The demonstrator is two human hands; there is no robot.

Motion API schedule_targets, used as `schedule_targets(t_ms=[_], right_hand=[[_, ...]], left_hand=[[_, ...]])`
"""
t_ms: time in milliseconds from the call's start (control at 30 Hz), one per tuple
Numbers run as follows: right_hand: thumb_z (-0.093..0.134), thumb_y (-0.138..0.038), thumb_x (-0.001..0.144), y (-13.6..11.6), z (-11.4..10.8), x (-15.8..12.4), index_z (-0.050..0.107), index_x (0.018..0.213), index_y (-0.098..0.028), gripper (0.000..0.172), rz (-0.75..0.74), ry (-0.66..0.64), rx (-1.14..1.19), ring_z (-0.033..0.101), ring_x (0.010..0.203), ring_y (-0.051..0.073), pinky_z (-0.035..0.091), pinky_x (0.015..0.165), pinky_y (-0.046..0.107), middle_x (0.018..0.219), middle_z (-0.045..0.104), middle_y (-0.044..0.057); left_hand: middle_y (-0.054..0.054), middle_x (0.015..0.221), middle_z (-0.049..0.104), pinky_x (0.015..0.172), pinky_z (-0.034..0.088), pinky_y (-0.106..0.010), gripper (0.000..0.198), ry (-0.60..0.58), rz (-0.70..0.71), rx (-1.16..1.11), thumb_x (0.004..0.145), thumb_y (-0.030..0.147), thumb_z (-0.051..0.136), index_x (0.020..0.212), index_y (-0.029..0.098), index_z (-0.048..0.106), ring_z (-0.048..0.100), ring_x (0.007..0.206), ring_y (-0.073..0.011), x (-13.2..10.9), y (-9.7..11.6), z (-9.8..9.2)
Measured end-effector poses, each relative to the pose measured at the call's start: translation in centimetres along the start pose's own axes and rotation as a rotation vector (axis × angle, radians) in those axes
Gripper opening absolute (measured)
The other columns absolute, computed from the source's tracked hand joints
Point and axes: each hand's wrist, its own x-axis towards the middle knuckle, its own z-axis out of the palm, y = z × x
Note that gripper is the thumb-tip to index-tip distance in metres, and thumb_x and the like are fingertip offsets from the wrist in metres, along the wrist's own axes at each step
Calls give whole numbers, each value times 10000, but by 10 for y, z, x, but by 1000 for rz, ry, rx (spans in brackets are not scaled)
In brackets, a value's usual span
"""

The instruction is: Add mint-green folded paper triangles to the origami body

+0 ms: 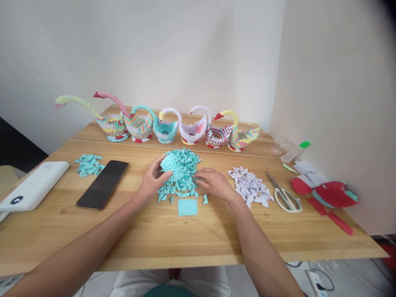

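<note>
My left hand [154,176] is wrapped round a teal assembly of interlocked folded paper pieces [172,166], its thumb across the front. Behind and beside it spreads a pile of loose teal folded paper triangles [187,159]. At the pile's right edge, my right hand [212,181] has its fingers drawn together, touching the teal triangles; whether a piece is between the fingertips is hidden. Just below the pile lies a flat teal paper rectangle [187,207]. A single teal triangle [205,199] rests to the right of it.
Several folded paper swans [165,131] line the back. To the left are a white power bank [38,183], a black phone [102,184] and a small teal pile [89,165]. White triangles [250,185], scissors [286,198], a glue bottle [293,152] and a red paper model [334,194] sit right.
</note>
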Motion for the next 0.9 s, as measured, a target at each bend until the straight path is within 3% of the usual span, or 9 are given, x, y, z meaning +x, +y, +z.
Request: schedule_targets(t_ms=[333, 500, 700, 900], right_hand=[[490, -161, 941, -24, 1, 4, 691, 1123, -232, 280, 190, -102, -218, 668, 936, 214, 424, 751, 267, 1028, 726, 88], [491, -134, 914, -13, -3, -1, 606, 1226, -236, 348, 221, -40, -98, 674, 900, 192, 415, 721, 250, 1090, 737, 61], [498, -69, 853, 8, -2, -5, 671, 1007, -208, 270, 145, -25, 69, 657, 881, 157, 418, 752, 233, 1051, 732, 38], [567, -107, 834, 6, -4, -4, 692, 940, -192, 185, 160, -53, -1, 645, 862, 169, 404, 740, 243, 1001, 723, 50]], left_hand=[[-139, 1436, 544, 1059, 453, -408, 702, -12, -14, 21, 756, 440, 763, 1362, 197, 503, 554, 1264, -278, 0, 1, -1], [-129, 1422, 558, 1044, 465, -396, 686, -10, -12, 15, 763, 434, 757, 1358, 204, 506, 555, 1266, -275, 0, 1, 0], [-121, 1386, 588, 1016, 481, -398, 677, -5, -14, 6, 755, 431, 762, 1350, 213, 524, 580, 1227, -271, -1, 2, 1], [-124, 1408, 571, 1021, 483, -404, 683, -6, -20, -5, 750, 436, 763, 1350, 212, 525, 569, 1245, -280, -1, 3, 1]])
